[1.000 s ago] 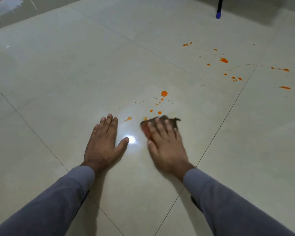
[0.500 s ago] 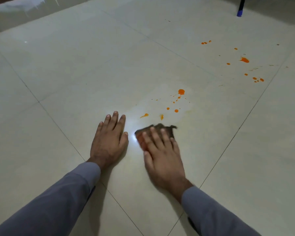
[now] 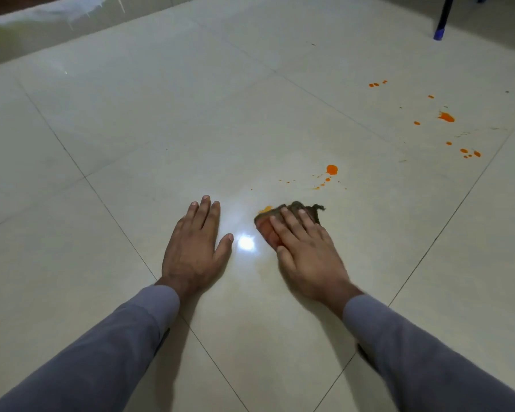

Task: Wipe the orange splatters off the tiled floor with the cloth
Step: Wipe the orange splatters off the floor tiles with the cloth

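- Orange splatters (image 3: 331,169): we count a large drop with small specks on the tile just beyond our cloth, one smear touching the cloth's far left edge, and a second scatter well apart at far right.
- Cloth (image 3: 305,210): brownish, stained red-orange at its near left side, flat on the floor (image 3: 167,120) under our right hand (image 3: 308,251).
- Right hand: fingers straight, pressing the cloth down, gripping nothing.
- Left hand (image 3: 195,248): palm flat on the bare tile, fingers straight and together, thumb spread, near the cloth but apart.
- Chair leg (image 3: 443,17): dark, blue-tipped, far right corner.
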